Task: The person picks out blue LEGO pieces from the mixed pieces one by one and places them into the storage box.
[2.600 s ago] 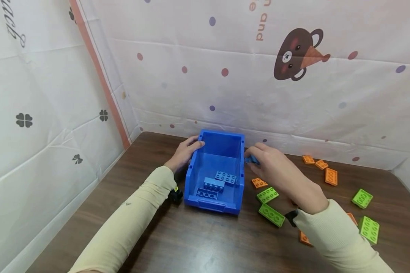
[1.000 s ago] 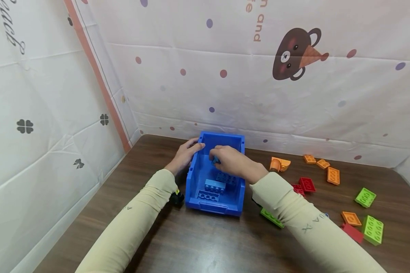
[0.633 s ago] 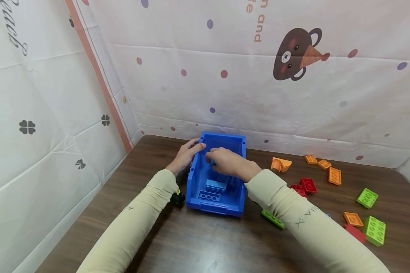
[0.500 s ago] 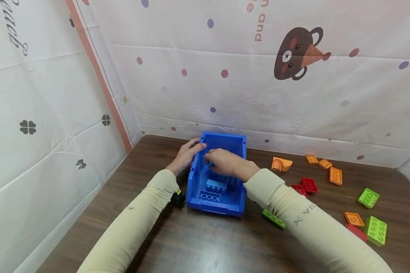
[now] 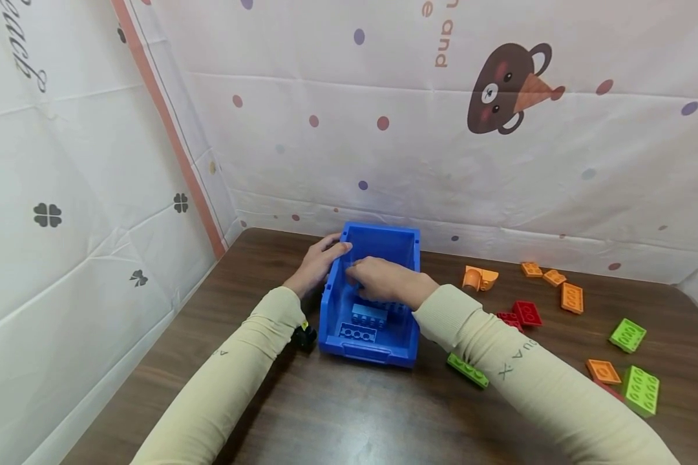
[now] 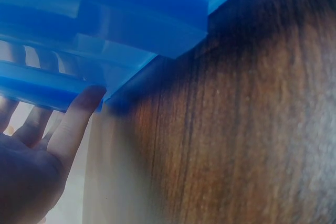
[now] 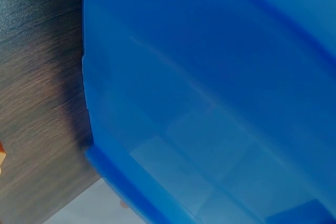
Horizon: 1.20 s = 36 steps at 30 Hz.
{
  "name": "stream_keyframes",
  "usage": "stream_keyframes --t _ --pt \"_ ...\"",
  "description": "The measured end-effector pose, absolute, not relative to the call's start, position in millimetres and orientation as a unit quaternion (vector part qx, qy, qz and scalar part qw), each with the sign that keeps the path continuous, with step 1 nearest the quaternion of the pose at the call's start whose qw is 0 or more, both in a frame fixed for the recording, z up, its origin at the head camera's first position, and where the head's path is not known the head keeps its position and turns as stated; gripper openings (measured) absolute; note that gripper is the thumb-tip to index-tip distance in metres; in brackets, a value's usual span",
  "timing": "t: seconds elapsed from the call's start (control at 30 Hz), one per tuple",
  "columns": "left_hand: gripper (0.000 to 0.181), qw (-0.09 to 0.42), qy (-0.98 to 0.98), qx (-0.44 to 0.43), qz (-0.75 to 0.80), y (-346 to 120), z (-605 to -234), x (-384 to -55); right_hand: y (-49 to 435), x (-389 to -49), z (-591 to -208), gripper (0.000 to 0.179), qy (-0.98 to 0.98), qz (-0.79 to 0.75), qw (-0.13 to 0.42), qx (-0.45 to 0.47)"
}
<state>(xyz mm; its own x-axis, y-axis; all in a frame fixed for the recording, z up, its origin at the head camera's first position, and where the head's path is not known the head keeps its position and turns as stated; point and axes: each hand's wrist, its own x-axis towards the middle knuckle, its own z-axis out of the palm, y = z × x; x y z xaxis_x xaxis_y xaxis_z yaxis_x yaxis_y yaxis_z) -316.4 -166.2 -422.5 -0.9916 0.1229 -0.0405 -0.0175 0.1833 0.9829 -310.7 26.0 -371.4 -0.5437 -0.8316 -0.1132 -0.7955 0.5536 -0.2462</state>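
A blue plastic bin (image 5: pixel 398 336) stands on the table. My left hand (image 5: pixel 316 263) grips its left rim, thumb over the edge and fingers outside; the left wrist view shows this hand (image 6: pixel 31 171) at the bin wall (image 6: pixel 142 30). Down inside the bin is my right hand (image 5: pixel 386 279), fingers curled downward near the left wall. Whether a blue brick is between these fingertips is hidden. Two blue bricks lie on the bin floor: one with studs to the front (image 5: pixel 369 315) and one showing its hollow underside (image 5: pixel 357 332). Another blue brick (image 5: pixel 397 307) is partly covered by my right hand.
Right of the bin lie green (image 5: pixel 467 370), red (image 5: pixel 527 313) and orange bricks (image 5: pixel 572 298), and an orange curved piece (image 5: pixel 480 278). A tall lime brick (image 5: pixel 641 390) stands farther right. A black object (image 5: pixel 304 336) is by my left wrist. Printed cloth (image 5: pixel 302 155) hangs behind the table.
My right hand, holding a blue brick, has come from outside the bin's right wall into the bin, then moved slightly left and lower. My left hand has stayed on the rim.
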Motion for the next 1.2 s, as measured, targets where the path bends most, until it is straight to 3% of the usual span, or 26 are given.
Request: stream_keyframes --t 1.2 --pt "0.063 0.062 0.768 0.037 0.637 -166.9 -422.2 -315.7 24.4 -306.3 -368.6 0.026 0.885 -0.043 0.147 -0.439"
